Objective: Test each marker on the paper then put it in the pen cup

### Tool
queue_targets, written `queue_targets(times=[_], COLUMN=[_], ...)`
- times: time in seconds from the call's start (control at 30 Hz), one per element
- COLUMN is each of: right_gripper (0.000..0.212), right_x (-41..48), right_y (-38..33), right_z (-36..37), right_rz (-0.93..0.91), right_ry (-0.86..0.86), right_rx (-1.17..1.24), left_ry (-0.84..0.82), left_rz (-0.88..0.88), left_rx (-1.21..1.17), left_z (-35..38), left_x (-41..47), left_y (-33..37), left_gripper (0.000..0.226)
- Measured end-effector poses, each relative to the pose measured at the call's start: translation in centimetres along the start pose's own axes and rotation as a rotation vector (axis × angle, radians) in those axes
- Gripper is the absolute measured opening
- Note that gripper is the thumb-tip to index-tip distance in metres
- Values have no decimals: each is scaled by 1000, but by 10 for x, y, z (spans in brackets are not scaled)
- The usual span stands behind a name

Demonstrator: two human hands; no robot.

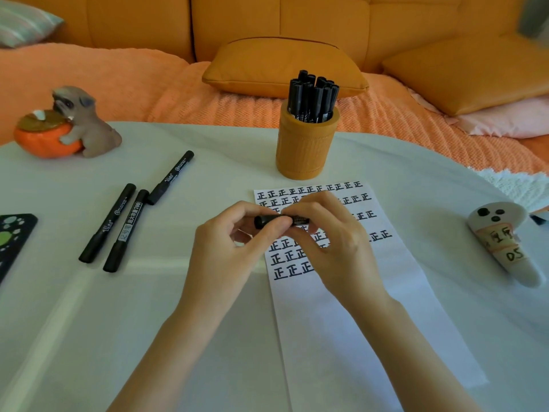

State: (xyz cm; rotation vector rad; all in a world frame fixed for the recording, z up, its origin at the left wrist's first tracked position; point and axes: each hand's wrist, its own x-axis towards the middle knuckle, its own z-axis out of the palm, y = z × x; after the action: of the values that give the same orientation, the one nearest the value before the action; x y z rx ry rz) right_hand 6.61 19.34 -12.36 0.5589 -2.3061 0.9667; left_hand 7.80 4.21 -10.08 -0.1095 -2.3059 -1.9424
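We are pinching one end of a black marker (267,222) between the thumb and fingertips of our left hand (237,233), while our right hand (332,233) is curling round the rest of the barrel. Both hands are gripping it just above the paper (356,322). We cannot tell whether the cap is going on or coming off. The marker is lying level, its long axis running left to right across the rows of inked characters. The orange pen cup (303,150), already crowded with markers, is standing straight ahead, just past the sheet's far edge. Our right hand is the nearer one, so we are judging that it will tip the marker upright and carry it forward. Three more black markers (126,230) are lying well off to our left, waiting on the white table (118,337).
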Motion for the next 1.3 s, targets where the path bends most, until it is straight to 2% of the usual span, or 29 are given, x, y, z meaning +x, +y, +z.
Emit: queue_targets(times=[0.13,0.23,0.3,0.4,0.63,0.73,0.9,1.07,1.17,1.3], right_gripper=[15,28,39,49,46,45,46,39,38,35], right_x=[16,43,65,96,136,143,146,147,147,154], right_y=[3,6,11,20,44,49,58,67,74,75], right_z=[-6,-13,-16,-18,-17,-17,-12,-4,-3,-7], right_rz=[103,155,129,101,74,53,73,91,141,118], right_ry=[92,249,345,443,535,532,427,305,294,231], right_rx=[84,159,163,180,127,112,89,22,17,-15], left_ry=[-32,-41,-41,-44,-40,-38,-38,-43,-41,-38], left_rz=[-20,-27,-16,-4,-23,-26,-28,-34,-30,-32], left_rx=[-16,0,35,71,92,94,112,119,127,139], left_z=[-2,-2,-4,-5,-4,-6,-6,-5,-5,-7], left_x=[0,0,2,4,7,7,8,8,8,10], left_y=[2,0,-3,-6,-7,-8,-9,-9,-9,-10], left_gripper=[28,19,9,8,10,11,12,12,13,13])
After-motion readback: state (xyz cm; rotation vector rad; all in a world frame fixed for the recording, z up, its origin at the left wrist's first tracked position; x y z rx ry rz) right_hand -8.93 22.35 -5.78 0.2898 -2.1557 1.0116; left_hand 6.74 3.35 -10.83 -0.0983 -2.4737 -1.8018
